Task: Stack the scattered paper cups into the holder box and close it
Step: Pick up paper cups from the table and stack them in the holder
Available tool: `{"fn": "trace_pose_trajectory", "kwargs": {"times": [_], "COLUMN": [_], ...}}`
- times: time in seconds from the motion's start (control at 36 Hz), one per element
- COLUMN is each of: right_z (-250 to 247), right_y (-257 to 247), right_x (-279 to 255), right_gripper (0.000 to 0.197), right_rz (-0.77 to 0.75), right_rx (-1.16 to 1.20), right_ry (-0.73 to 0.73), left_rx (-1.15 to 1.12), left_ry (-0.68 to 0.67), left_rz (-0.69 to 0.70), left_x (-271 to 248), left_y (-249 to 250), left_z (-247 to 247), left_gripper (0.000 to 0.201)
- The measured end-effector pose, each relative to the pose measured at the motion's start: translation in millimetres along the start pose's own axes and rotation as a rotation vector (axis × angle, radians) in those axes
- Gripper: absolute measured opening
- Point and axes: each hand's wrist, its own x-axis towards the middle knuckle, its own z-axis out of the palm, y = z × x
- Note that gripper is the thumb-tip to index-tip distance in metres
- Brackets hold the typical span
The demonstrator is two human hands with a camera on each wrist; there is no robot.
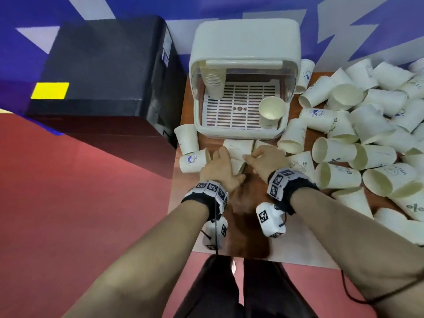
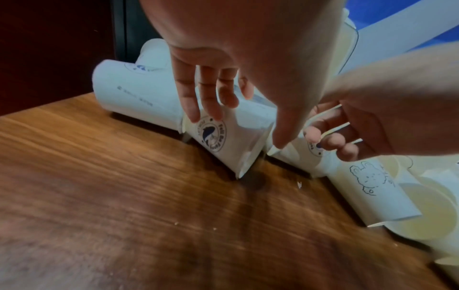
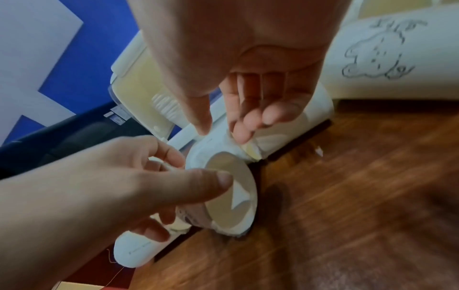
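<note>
The white holder box [image 1: 245, 43] stands open at the back of the wooden table [image 1: 250, 226]. Inside it a stack of cups [image 1: 214, 84] stands at the left and a single cup [image 1: 272, 112] at the right. Just in front of the box, my left hand [image 1: 226, 161] grips a paper cup [image 2: 231, 149] with a blue dolphin logo that lies on its side, thumb at its rim [image 3: 236, 198]. My right hand [image 3: 222, 135] pinches a second cup [image 3: 216, 146] right beside it, thumb against fingers. The two cups touch.
A big heap of white paper cups [image 1: 367, 134] covers the table's right side. Two more cups [image 1: 191, 154] lie by the left edge. A rabbit-print cup [image 2: 372, 184] lies next to my right hand. A black case [image 1: 103, 70] stands left of the table.
</note>
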Motion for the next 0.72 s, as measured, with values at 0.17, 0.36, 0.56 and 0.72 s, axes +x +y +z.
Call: {"fn": "trace_pose_trajectory", "kwargs": {"times": [0.17,0.36,0.56,0.72], "right_z": [16,16,14,-14], "right_y": [-1,-11,-26,-43], "right_x": [6,17,11,-21], "right_gripper": [0.019,0.016,0.012,0.002], "right_rz": [0.027,0.042,0.139,0.15], "right_rx": [0.001,0.044,0.29,0.45], "right_ry": [0.112,0.091,0.064,0.04], "left_rx": [-0.02,-0.106,-0.159,-0.038], "left_ry": [0.099,0.082,0.026,-0.006], "left_rz": [0.043,0.008,-0.033,-0.132], "left_x": [1,-2,-11,-23], "left_y": [-6,-14,-18,-11], "left_z": [10,5,-15,-54], "left_gripper": [0.057,0.052,0.039,0.026]}}
